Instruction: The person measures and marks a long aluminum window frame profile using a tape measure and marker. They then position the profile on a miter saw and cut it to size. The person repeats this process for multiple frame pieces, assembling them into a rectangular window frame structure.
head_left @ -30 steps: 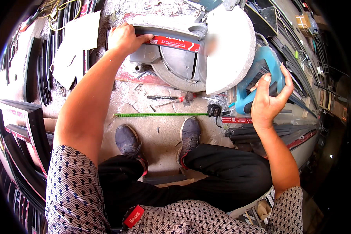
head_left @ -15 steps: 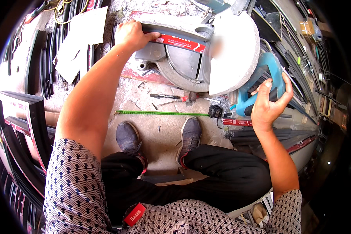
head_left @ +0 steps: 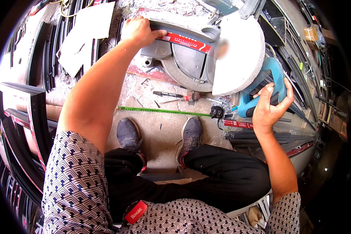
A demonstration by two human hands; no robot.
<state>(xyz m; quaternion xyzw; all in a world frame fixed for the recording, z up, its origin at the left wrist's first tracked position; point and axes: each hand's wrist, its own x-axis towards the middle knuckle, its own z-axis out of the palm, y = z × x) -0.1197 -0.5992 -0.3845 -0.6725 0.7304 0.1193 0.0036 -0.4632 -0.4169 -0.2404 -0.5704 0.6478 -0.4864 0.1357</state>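
A miter saw with a large whitish round blade guard (head_left: 240, 54) stands in front of me. On its round grey base (head_left: 179, 80) lies a dark metal profile (head_left: 158, 25) bearing a red printed label strip (head_left: 188, 42). My left hand (head_left: 139, 32) is closed over the profile's left end, thumb along its near side. The label's right end reaches the guard, where a see-through part looks blurred. At the right, the saw's blue handle (head_left: 277, 72) is in my right hand (head_left: 270, 105), fingers curled into the loop and thumb raised on the near side. Some fingertips are hidden.
On the floor before my shoes lie a tape measure (head_left: 217, 112) with its green blade (head_left: 163, 111) drawn out, a black marker (head_left: 167, 94) and a red-handled tool (head_left: 192, 96). Dark frames (head_left: 17, 117) stand at left; bundled profiles (head_left: 269, 137) lie at right. White cardboard (head_left: 90, 27) rests far left.
The whole view has shifted slightly, so the saw appears a little farther right. Both hands keep their holds on the profile and the saw handle.
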